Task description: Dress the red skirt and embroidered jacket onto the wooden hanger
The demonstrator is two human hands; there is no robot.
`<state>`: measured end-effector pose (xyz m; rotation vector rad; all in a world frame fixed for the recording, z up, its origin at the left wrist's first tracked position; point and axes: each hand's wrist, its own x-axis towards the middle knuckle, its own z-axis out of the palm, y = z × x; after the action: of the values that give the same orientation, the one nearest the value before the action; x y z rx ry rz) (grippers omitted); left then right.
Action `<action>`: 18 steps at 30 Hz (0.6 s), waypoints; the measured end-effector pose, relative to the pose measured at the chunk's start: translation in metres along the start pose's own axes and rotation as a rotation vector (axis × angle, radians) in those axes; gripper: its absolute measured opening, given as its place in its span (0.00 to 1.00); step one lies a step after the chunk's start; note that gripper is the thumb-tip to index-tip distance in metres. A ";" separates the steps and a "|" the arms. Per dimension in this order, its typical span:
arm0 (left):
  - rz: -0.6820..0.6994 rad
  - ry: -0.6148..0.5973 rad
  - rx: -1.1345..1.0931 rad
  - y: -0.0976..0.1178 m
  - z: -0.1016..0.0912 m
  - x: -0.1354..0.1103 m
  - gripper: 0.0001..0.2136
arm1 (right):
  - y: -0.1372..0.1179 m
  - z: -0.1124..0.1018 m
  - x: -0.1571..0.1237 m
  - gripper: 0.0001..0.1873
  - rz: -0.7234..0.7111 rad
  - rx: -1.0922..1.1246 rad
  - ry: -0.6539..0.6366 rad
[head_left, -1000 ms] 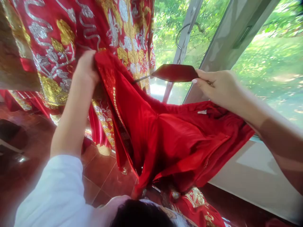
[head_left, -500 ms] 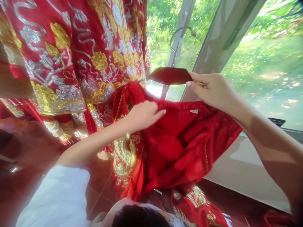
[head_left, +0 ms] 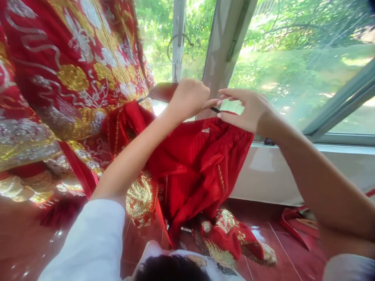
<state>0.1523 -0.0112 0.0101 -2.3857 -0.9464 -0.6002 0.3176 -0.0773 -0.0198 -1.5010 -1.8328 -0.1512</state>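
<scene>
So closest up there's a white sleeve [head_left: 84,242], back down the arm from the left hand [head_left: 190,95]. That hand is curled pretty much closed over the hanger [head_left: 162,91], whose dark red flat part sticks out on its left side and whose hook rises up-left of the knuckles. Just beside it, the right hand [head_left: 249,111] is about half open, fingers lifted away from the thumb, with the thumb at the hanger's dark end; can't really tell if it's touching. The red garment [head_left: 187,171] hangs right below both hands, bunched up under the right one, with a small white label [head_left: 206,130] between the two. Below the left hand there's a gold-embroidered panel [head_left: 142,199]. Further down, under the right hand, some red and gold cloth [head_left: 237,238] sits low by the tiled floor [head_left: 281,238], no clue if it's the same piece. Left of the left hand is a big red robe [head_left: 111,74] covered in gold and silver embroidery. Beyond both hands, windows [head_left: 281,78] with greenery outside.
</scene>
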 end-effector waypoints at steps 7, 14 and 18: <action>-0.023 -0.040 0.015 0.005 -0.005 0.002 0.27 | 0.013 -0.015 -0.021 0.22 0.249 -0.248 -0.150; -0.084 0.031 -0.206 0.001 0.007 0.010 0.21 | 0.034 -0.045 0.023 0.22 0.408 -0.199 0.173; -0.146 0.052 -0.406 -0.002 0.015 0.016 0.16 | 0.011 -0.068 0.021 0.19 0.287 -0.207 0.340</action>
<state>0.1645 0.0064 0.0079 -2.6482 -1.0650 -0.9871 0.3586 -0.0932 0.0376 -1.7422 -1.3509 -0.4390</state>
